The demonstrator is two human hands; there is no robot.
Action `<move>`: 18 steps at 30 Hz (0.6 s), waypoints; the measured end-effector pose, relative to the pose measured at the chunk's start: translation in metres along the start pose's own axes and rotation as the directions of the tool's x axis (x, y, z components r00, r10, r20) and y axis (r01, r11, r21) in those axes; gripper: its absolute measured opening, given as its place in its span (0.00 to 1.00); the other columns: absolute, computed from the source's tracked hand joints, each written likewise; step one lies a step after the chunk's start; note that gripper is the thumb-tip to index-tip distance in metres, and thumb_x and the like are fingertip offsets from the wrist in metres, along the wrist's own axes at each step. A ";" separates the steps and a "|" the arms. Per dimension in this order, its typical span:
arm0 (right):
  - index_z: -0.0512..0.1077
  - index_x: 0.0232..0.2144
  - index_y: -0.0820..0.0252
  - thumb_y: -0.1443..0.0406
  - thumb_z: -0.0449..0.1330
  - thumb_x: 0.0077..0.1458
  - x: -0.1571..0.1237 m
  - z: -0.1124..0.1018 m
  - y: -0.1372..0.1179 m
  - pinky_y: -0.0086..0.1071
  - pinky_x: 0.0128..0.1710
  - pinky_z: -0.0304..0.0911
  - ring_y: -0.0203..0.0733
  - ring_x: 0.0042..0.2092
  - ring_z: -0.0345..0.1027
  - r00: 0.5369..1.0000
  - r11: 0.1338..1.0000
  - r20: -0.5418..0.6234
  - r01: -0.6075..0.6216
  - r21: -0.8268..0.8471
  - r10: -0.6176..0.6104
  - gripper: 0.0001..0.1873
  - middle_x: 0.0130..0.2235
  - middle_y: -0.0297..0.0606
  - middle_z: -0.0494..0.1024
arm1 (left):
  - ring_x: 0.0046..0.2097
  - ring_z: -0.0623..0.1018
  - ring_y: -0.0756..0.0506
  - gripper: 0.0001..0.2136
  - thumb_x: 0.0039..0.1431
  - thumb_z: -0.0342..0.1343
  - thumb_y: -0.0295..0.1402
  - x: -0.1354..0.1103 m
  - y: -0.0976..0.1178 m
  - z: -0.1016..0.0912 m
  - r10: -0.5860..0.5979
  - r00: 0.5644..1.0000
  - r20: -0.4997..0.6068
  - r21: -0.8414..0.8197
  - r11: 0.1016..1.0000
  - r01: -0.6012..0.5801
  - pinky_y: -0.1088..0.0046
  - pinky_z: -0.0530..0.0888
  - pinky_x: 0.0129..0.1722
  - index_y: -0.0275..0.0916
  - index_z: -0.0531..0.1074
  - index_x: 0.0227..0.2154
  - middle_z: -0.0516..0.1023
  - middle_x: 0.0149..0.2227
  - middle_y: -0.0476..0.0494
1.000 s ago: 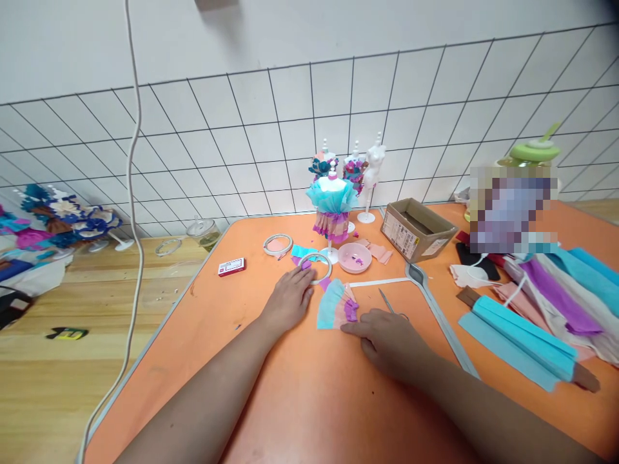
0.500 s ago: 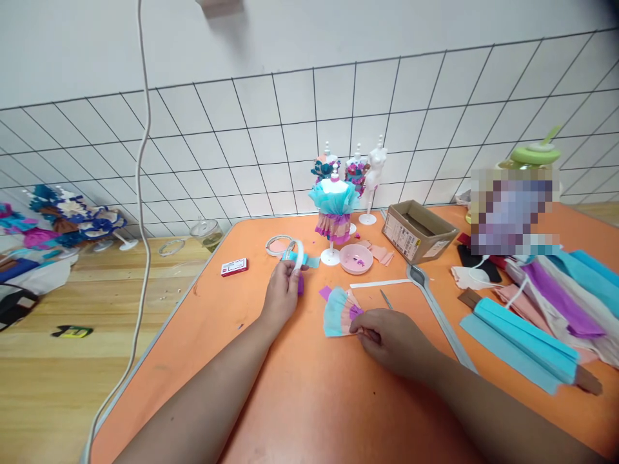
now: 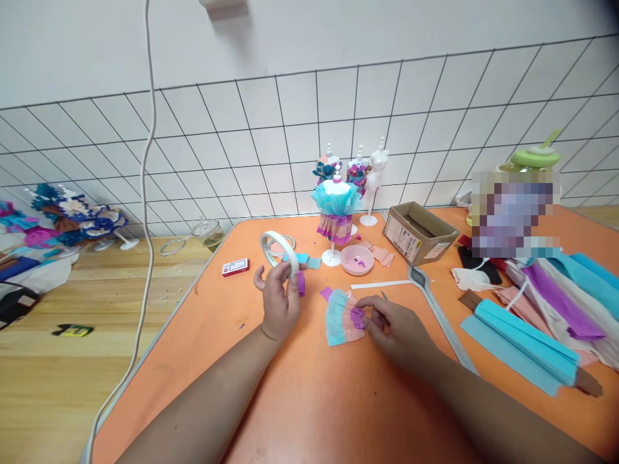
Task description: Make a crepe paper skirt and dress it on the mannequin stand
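One tape roll point(image 3: 293, 256) has left the table point(image 3: 309, 399), pinched in our left hand point(image 3: 280, 304) while our right hand point(image 3: 399, 332) pinches pleated paper point(image 3: 340, 319), leaving neither free.

hands point(image 3: 281, 303) partly hide the white ring point(image 3: 291, 253) and pleated piece point(image 3: 341, 319); the bottle point(image 3: 534, 158) is mostly pixelated.

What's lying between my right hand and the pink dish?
In the head view, a white strip lies between the right hand and the pink dish, with a pointed metal tip nearer the hand.
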State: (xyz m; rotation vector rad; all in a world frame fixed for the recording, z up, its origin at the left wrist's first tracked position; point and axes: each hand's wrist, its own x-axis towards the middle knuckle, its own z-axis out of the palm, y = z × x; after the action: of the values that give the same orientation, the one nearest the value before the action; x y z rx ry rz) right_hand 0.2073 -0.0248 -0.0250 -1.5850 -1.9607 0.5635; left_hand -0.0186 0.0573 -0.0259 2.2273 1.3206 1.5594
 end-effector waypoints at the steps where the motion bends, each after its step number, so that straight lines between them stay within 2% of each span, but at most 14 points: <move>1: 0.70 0.41 0.55 0.65 0.51 0.56 0.000 0.000 0.001 0.29 0.26 0.53 0.36 0.26 0.62 0.999 1.000 -0.039 0.006 0.003 -0.006 0.12 0.23 0.29 0.66 | 0.44 0.77 0.46 0.12 0.63 0.44 0.29 -0.003 0.004 -0.001 0.031 0.999 0.027 0.052 0.998 -0.032 0.48 0.46 0.61 0.43 0.58 0.49 0.78 0.39 0.47; 3: 0.70 0.41 0.57 0.64 0.51 0.57 -0.001 -0.002 0.001 0.30 0.28 0.55 0.37 0.27 0.62 0.991 0.999 -0.132 0.039 0.007 -0.037 0.11 0.24 0.31 0.67 | 0.39 0.76 0.47 0.09 0.62 0.44 0.28 -0.007 0.012 -0.003 0.120 0.988 0.100 0.066 0.990 -0.127 0.50 0.49 0.59 0.42 0.60 0.45 0.77 0.33 0.49; 6: 0.68 0.44 0.58 0.63 0.52 0.58 -0.005 -0.004 -0.002 0.31 0.30 0.58 0.38 0.29 0.63 0.965 0.992 -0.238 0.120 0.040 -0.107 0.13 0.28 0.34 0.70 | 0.36 0.74 0.46 0.07 0.61 0.45 0.29 -0.011 0.025 -0.004 0.268 0.929 0.253 -0.017 0.962 -0.273 0.59 0.64 0.48 0.41 0.61 0.41 0.75 0.32 0.46; 9: 0.61 0.53 0.57 0.62 0.54 0.58 -0.010 -0.004 -0.006 0.30 0.32 0.63 0.39 0.35 0.66 0.964 0.967 -0.235 0.172 0.186 -0.126 0.21 0.40 0.40 0.74 | 0.32 0.72 0.46 0.05 0.61 0.46 0.32 -0.016 0.035 -0.003 0.370 0.856 0.362 -0.082 0.927 -0.366 0.67 0.67 0.35 0.40 0.63 0.39 0.74 0.30 0.45; 11: 0.54 0.58 0.54 0.61 0.56 0.56 -0.012 -0.001 -0.009 0.31 0.34 0.65 0.41 0.39 0.68 0.976 0.946 -0.193 0.155 0.285 -0.102 0.28 0.47 0.43 0.74 | 0.30 0.72 0.47 0.05 0.61 0.47 0.33 -0.019 0.041 0.000 0.408 0.821 0.399 -0.094 0.909 -0.406 0.68 0.67 0.33 0.39 0.63 0.38 0.74 0.29 0.46; 13: 0.54 0.58 0.53 0.61 0.58 0.54 -0.012 0.002 -0.012 0.34 0.37 0.67 0.42 0.40 0.69 0.985 0.938 -0.163 0.106 0.331 -0.054 0.30 0.49 0.43 0.73 | 0.31 0.73 0.47 0.05 0.61 0.47 0.34 -0.020 0.046 0.001 0.414 0.798 0.437 -0.092 0.904 -0.418 0.68 0.67 0.34 0.39 0.64 0.38 0.75 0.29 0.46; 15: 0.58 0.56 0.52 0.62 0.58 0.53 -0.011 0.003 -0.017 0.36 0.38 0.67 0.43 0.40 0.70 0.987 0.937 -0.157 0.064 0.344 -0.010 0.28 0.49 0.43 0.73 | 0.31 0.73 0.46 0.06 0.62 0.47 0.35 -0.018 0.051 0.001 0.378 0.778 0.502 -0.071 0.914 -0.398 0.68 0.67 0.35 0.39 0.64 0.37 0.75 0.30 0.45; 18: 0.60 0.56 0.51 0.65 0.58 0.52 -0.009 -0.005 -0.028 0.39 0.42 0.67 0.44 0.41 0.69 0.989 0.953 -0.136 0.097 0.286 -0.059 0.28 0.49 0.42 0.73 | 0.32 0.73 0.46 0.05 0.62 0.45 0.33 -0.010 0.058 -0.008 0.286 0.709 0.644 -0.037 0.938 -0.345 0.68 0.66 0.33 0.39 0.64 0.37 0.75 0.32 0.45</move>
State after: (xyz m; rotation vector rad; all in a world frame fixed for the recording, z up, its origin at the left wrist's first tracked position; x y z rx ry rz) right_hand 0.1909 -0.0398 -0.0048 -1.3214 -1.7467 0.6693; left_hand 0.0080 0.0120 0.0019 2.7811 0.8331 0.6449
